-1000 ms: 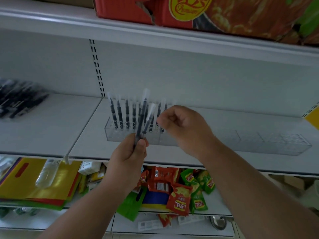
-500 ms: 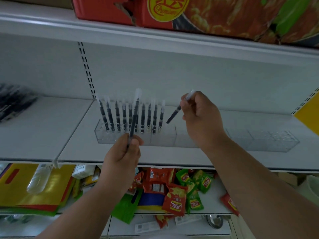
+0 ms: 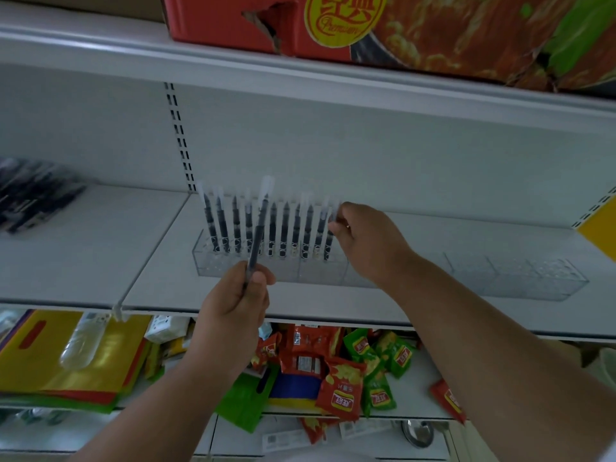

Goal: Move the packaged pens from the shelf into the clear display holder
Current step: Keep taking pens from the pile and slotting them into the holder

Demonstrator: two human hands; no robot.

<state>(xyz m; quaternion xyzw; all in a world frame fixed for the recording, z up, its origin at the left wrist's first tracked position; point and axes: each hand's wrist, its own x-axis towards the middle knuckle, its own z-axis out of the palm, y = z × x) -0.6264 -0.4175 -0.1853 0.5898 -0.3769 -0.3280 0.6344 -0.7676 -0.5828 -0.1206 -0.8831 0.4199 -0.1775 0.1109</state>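
A long clear display holder [image 3: 500, 278] lies along the white shelf. Several packaged black pens [image 3: 283, 228] stand upright in its left end. My left hand [image 3: 236, 305] is in front of the holder and grips one packaged pen [image 3: 258, 228] by its lower end, pointing up. My right hand [image 3: 370, 241] pinches the rightmost pen [image 3: 330, 238], which stands upright in the holder at the end of the row. A blurred pile of packaged pens [image 3: 33, 195] lies on the shelf at far left.
The right part of the holder has no pens in it. A red noodle carton [image 3: 366, 25] sits on the shelf above. Below are snack packets [image 3: 340, 388], yellow bags [image 3: 83, 358] and a clear bottle [image 3: 83, 345]. A yellow tag [image 3: 600, 235] hangs at right.
My right hand took a pen from the bundle in my left hand, swung it out to the right, then brought it down upright into the holder at the row's right end.
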